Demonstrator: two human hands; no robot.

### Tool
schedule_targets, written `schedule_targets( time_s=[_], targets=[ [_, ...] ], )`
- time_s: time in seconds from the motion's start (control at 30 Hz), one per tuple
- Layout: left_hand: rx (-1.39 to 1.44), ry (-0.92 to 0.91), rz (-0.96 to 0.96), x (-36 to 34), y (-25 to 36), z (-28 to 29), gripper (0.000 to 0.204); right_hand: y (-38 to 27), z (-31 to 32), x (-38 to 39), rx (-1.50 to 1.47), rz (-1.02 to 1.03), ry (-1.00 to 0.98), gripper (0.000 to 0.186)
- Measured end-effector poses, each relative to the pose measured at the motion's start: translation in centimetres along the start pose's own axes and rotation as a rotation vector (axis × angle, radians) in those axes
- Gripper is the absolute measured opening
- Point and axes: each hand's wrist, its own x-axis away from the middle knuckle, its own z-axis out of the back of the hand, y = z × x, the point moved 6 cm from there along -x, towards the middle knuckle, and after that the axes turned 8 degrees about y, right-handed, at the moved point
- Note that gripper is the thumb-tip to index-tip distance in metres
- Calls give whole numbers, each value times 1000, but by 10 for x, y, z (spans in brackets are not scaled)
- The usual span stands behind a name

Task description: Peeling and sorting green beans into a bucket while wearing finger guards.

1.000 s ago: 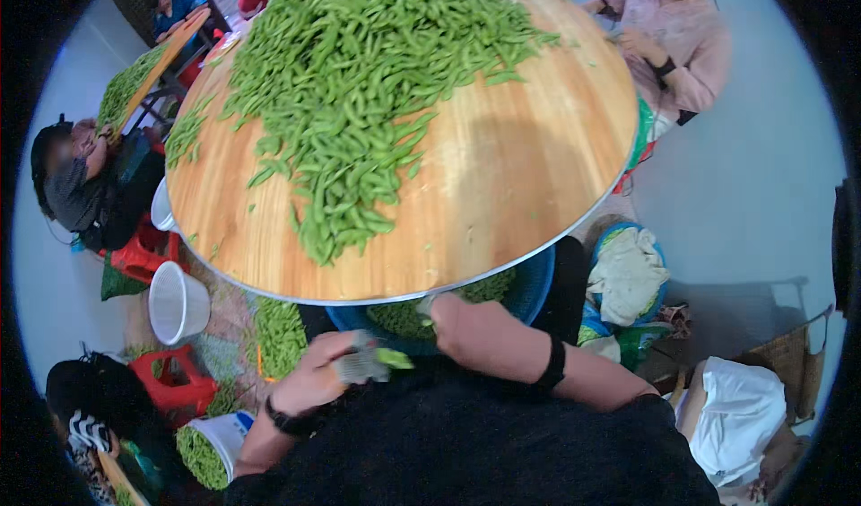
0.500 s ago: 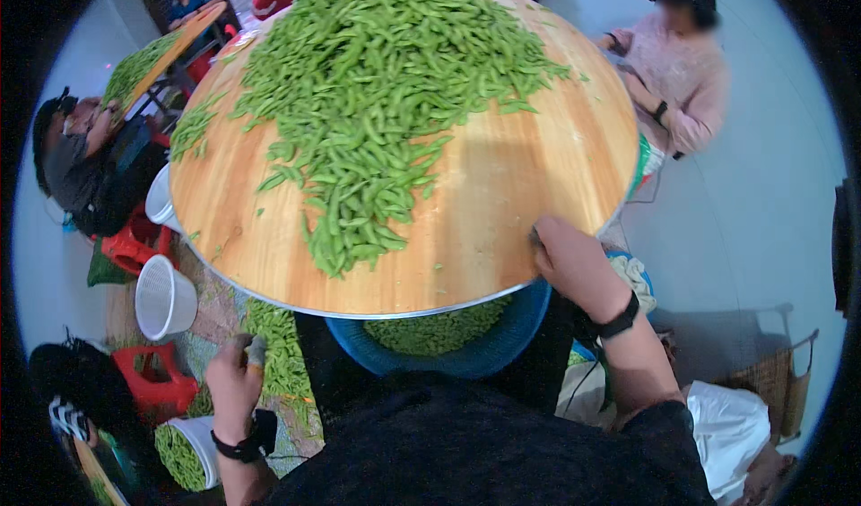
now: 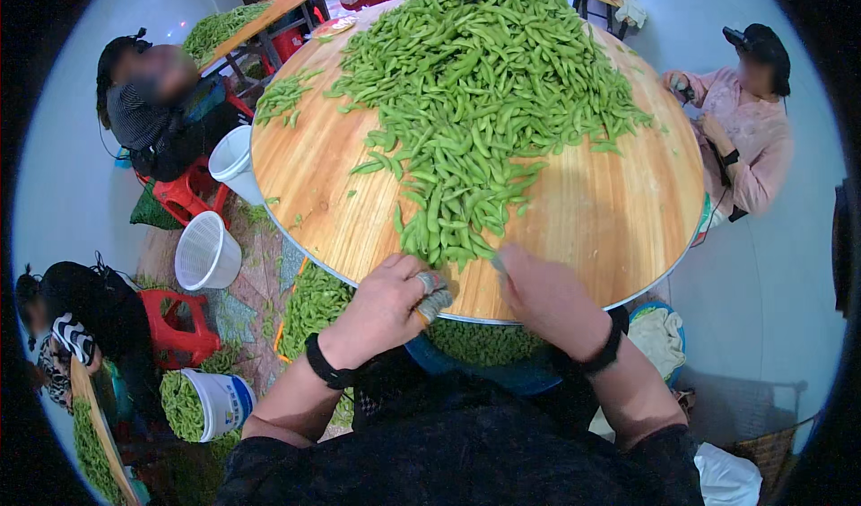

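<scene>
My left hand (image 3: 395, 300), with grey fabric coverings on some fingers, is at the near edge of the round wooden tabletop (image 3: 610, 219), its fingers curled just below a heap of green bean pods (image 3: 489, 66); what they hold is hidden. My right hand (image 3: 534, 286) is over the same edge to the right, blurred, its fingertips near the lowest pods. Beneath the edge sits a blue basin (image 3: 426, 367) holding small green beans (image 3: 489, 343).
Co-workers sit at left (image 3: 152, 102), lower left (image 3: 67, 309) and right (image 3: 753, 147). Around them are white buckets (image 3: 231, 156), a white basket (image 3: 206, 255), red stools (image 3: 175, 322), a bucket of pods (image 3: 211, 403), cloth in a blue tub (image 3: 655, 340) and loose pods on the floor (image 3: 309, 313).
My left hand has moved from low left up and right to the table edge. My right hand swung out right, then came back leftward beside it. The view has shifted, showing the table farther right.
</scene>
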Motion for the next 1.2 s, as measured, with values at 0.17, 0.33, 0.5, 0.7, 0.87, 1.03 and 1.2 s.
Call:
schedule_targets(
  time_s=[0.17, 0.33, 0.5, 0.7, 0.87, 1.03, 1.2],
  targets=[
    [43, 25, 72, -16, -8, -15, 21, 19, -19, -38, 282, 16, 63, 13],
    [25, 14, 102, -18, -6, -12, 23, 58, 2, -27, 271, 1, -13, 12],
    [207, 196, 117, -25, 18, -1, 27, 46, 41, -7, 268, 57, 16, 10],
    [873, -391, 480, -23, 26, -49, 19, -15, 61, 17, 166, 308, -89, 17],
    [1088, -214, 663, -14, 39, -50, 12, 20, 32, 32, -695, -220, 183, 13],
    [810, 0, 492, -2, 35, -57, 13, 6, 0, 45, -1197, -604, -105, 10],
    [365, 36, 288, -4, 44, -47, 24, 3, -2, 47, -1208, -545, -121, 9]
  ],
)
